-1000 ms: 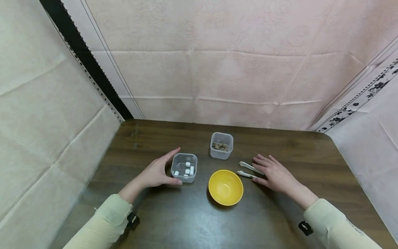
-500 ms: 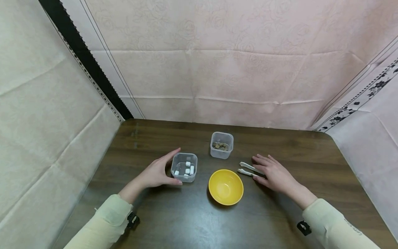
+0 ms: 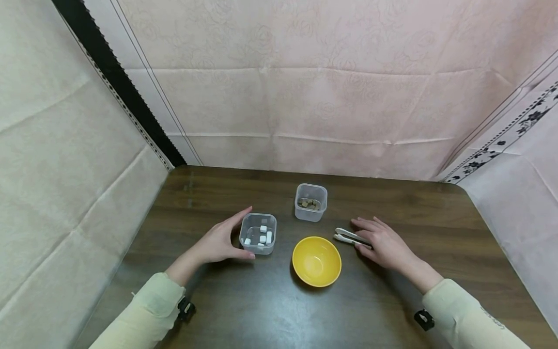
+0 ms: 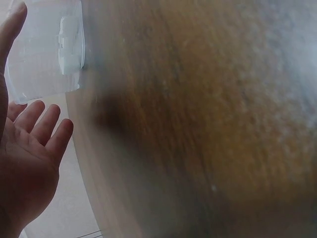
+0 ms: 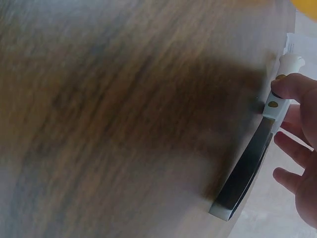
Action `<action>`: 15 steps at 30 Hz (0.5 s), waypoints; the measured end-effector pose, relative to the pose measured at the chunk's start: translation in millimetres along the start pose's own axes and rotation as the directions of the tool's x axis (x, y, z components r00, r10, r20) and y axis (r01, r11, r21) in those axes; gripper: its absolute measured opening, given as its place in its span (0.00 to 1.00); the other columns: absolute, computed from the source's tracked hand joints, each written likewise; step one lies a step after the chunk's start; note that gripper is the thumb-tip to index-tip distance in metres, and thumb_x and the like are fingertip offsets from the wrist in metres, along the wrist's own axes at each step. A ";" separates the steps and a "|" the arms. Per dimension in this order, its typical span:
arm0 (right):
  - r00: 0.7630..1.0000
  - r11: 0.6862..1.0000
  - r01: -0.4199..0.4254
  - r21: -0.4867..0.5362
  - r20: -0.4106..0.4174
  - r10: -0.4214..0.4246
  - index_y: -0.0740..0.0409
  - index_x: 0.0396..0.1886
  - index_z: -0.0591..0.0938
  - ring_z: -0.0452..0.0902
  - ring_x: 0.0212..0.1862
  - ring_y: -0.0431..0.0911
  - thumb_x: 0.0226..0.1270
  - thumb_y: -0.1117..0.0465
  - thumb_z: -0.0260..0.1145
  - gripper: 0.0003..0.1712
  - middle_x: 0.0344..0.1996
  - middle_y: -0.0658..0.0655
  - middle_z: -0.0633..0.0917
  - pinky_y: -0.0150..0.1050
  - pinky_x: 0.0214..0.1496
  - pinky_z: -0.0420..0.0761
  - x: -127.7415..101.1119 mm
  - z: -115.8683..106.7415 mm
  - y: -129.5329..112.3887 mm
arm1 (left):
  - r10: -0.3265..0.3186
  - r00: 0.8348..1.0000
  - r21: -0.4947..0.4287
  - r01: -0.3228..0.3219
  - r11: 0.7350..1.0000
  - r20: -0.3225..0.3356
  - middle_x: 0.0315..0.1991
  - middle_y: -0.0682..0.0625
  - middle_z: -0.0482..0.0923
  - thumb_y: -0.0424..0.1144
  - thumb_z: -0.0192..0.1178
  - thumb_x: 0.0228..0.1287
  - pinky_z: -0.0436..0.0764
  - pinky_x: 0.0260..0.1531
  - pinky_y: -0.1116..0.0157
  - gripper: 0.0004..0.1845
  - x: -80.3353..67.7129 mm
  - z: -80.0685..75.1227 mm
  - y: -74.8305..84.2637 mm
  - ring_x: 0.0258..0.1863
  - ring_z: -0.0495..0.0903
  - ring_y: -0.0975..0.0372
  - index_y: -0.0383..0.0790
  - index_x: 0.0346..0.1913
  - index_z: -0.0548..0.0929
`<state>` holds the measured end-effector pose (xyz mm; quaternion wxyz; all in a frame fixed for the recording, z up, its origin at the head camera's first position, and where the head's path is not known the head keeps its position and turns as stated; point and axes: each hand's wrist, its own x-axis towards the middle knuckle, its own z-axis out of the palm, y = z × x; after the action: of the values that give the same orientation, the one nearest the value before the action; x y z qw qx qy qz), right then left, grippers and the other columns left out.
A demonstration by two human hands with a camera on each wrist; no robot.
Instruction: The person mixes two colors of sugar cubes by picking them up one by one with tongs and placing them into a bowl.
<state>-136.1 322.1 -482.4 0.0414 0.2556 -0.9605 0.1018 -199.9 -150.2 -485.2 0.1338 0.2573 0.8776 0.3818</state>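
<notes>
My left hand (image 3: 218, 241) reaches around a clear square plastic container (image 3: 260, 251) with thumb in front and fingers behind. Several white cubes (image 3: 268, 237) lie inside. In the left wrist view its fingers (image 4: 47, 124) are loosely extended beside the container wall. At the right, my right hand (image 3: 385, 246) pinches small tongs (image 3: 348, 234) between thumb and fingers, low over the table. Their white tips point left, close together but apart. The right wrist view shows the tongs' bent metal end (image 5: 245, 173); the hand hides that part in the head view.
A yellow bowl (image 3: 317, 265) sits between the hands, just left of and nearer than the tongs' tips. Behind it stands a second clear container (image 3: 309, 216) with several small brown pieces (image 3: 307, 203). The wooden table (image 3: 244, 315) ends at hanging cloth (image 3: 327, 106).
The tongs' white tips have drawn closer together as my right hand squeezes them. The left hand, both containers and the bowl have stayed in place.
</notes>
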 end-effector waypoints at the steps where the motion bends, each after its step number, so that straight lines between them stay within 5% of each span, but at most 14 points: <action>1: 1.000 1.000 0.002 0.001 -0.005 -0.002 0.64 0.49 0.90 0.77 0.70 0.64 0.67 0.61 0.78 0.14 0.68 0.66 0.82 0.69 0.76 0.66 0.2 0.3 0.1 | -0.001 1.000 0.000 0.001 1.000 0.000 0.85 0.46 0.57 0.54 0.86 0.49 0.62 0.75 0.33 0.66 0.2 0.0 0.3 0.82 0.60 0.44 0.53 0.87 0.54; 15: 0.998 0.991 -0.047 0.127 -0.039 0.053 0.60 0.53 0.91 0.81 0.66 0.63 0.69 0.61 0.78 0.15 0.69 0.63 0.82 0.68 0.74 0.69 1.7 -8.4 -7.2 | 0.005 1.000 0.001 -0.005 1.000 0.004 0.85 0.46 0.56 0.54 0.86 0.50 0.63 0.75 0.33 0.67 1.1 -0.9 -0.5 0.82 0.60 0.44 0.51 0.87 0.54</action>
<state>-133.8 317.0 -472.7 0.0427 0.2314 -0.9572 0.1685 -201.4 -150.5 -485.0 0.1344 0.2604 0.8769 0.3810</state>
